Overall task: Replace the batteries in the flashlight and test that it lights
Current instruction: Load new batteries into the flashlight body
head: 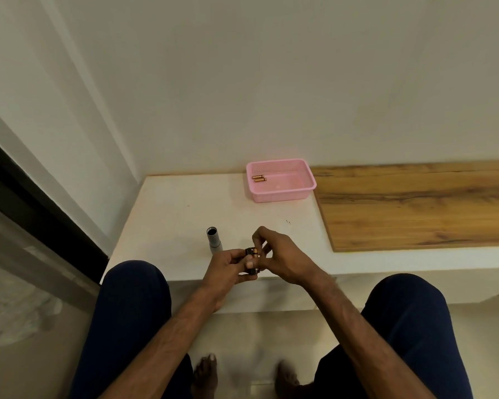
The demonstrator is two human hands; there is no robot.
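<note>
Flashlight body [213, 240] stands upright, open end up, on the counter [170, 214] just beyond the left hand [226, 267], parked, I'd guess, to free both hands. The left hand grips a black battery holder [253, 271]; the right hand [283, 256] pinches a cell in it. Two batteries [259, 178] lie in a pink basket [283, 194] well beyond, bare counter between. The counter's edge runs beneath the hands.

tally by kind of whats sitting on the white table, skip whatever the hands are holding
flashlight body: 1
pink basket: 1
batteries in the basket: 2
total: 4
not counted: battery holder, held by left hand and right hand
</note>
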